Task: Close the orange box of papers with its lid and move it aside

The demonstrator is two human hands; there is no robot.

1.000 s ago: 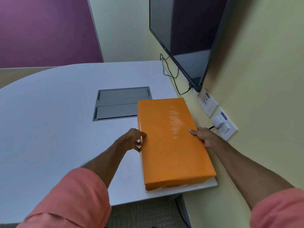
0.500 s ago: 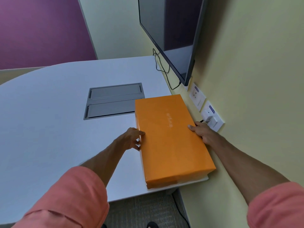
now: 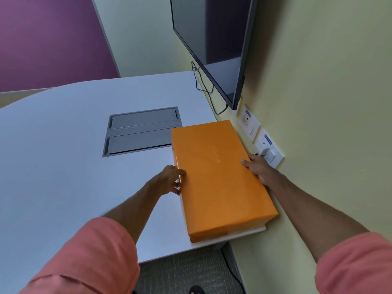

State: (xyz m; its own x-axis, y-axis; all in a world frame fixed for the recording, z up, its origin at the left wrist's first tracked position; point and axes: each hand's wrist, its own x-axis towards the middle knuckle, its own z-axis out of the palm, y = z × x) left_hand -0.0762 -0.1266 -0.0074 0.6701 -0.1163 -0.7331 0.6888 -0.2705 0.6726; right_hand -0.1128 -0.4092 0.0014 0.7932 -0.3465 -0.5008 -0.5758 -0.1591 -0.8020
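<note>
The orange box (image 3: 216,177) lies flat with its lid on, at the near right corner of the white table (image 3: 63,155), close against the yellow wall. Its papers are hidden under the lid. My left hand (image 3: 169,180) grips the box's left long edge, thumb on top. My right hand (image 3: 257,167) grips the right long edge, squeezed between the box and the wall. The box's near end reaches the table's front edge.
A grey cable hatch (image 3: 142,131) is set into the table just left of the box's far end. Wall sockets (image 3: 267,148) with a plug sit right beside my right hand. A black screen (image 3: 212,43) hangs above, with cables (image 3: 203,88) dangling.
The box has slid right, closer to the wall, with both hands still holding its sides. The glare on the lid is gone and my view has shifted.
</note>
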